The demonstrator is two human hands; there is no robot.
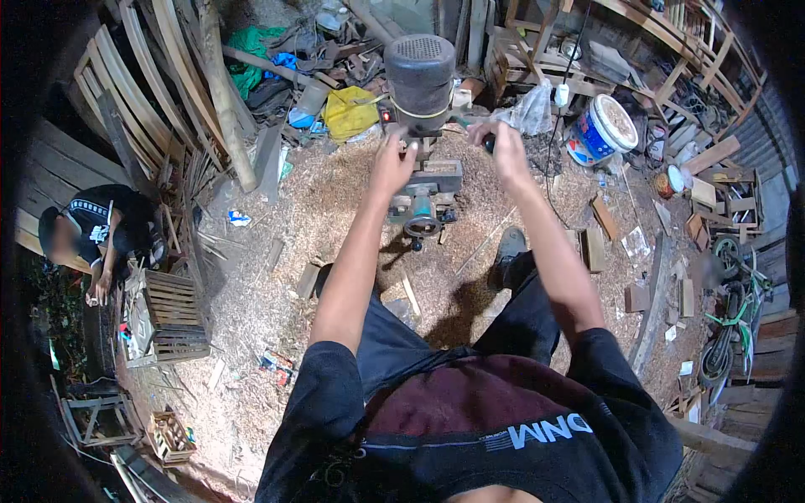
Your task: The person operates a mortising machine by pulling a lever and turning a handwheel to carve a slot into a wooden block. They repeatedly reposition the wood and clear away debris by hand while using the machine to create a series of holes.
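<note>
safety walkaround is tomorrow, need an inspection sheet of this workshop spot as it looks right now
surface: floor buried in sawdust and shavings
job's things: upright machine with a motor on top and a spindle below
clutter: wood offcuts, yellow bag, white bucket, slatted crates
hands: left hand on the machine under the motor; right hand at a dark lever end beside it, grip unclear
cables: dark cable drops from a white plug to the floor right of the machine
surroundings: another person seated at left, curved slats stacked behind, bicycle at right
</note>
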